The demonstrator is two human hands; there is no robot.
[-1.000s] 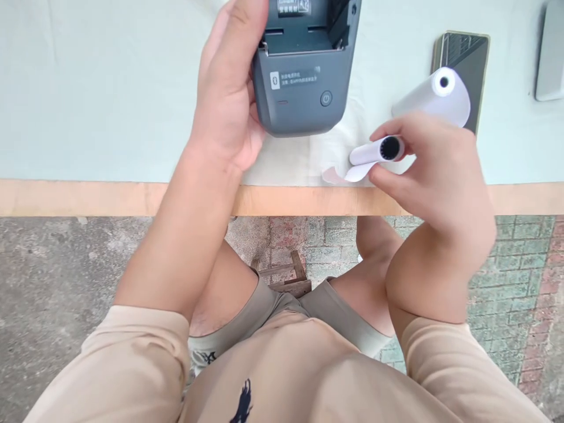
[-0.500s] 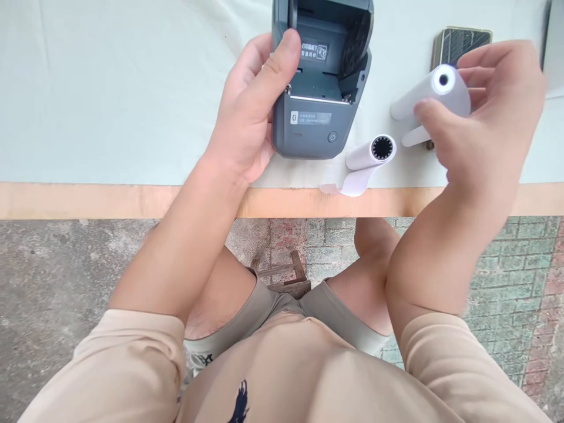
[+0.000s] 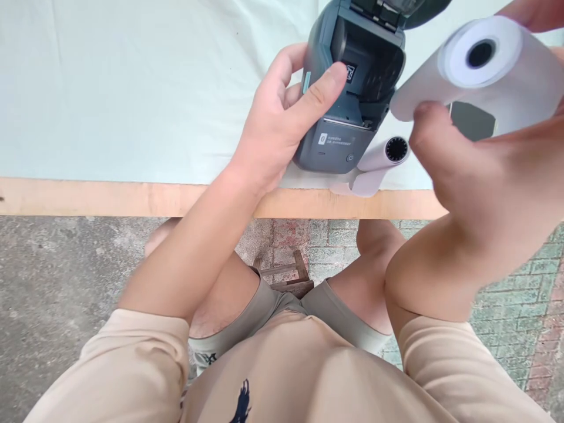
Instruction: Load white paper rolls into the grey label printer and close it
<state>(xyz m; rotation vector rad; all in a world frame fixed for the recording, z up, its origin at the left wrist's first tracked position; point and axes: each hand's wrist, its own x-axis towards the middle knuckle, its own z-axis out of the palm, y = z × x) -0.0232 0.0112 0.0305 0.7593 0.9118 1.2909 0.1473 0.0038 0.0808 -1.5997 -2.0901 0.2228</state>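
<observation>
My left hand (image 3: 286,117) grips the left side of a dark grey portable label printer (image 3: 337,144), its thumb over the rim of the paper bay. The printer's lid (image 3: 425,12) stands open and the bay shows no roll in it. On the right, my right hand (image 3: 497,176) holds a large white paper roll (image 3: 445,76) between thumb and fingers, with its hollow core facing me and a loose flap of paper hanging from it. A smaller paper roll (image 3: 374,155) with a black toothed core lies beside the printer, its loose end trailing to the table edge.
A pale cloth (image 3: 132,94) covers the table, with a bare wooden front edge (image 3: 88,197). Part of a dark flat object (image 3: 473,120) shows behind the large roll. Below the table are my legs and a small wooden stool (image 3: 293,285).
My right hand has lifted the large roll toward the camera. My left hand has shifted the printer to the right and turned it, so more of its raised lid shows.
</observation>
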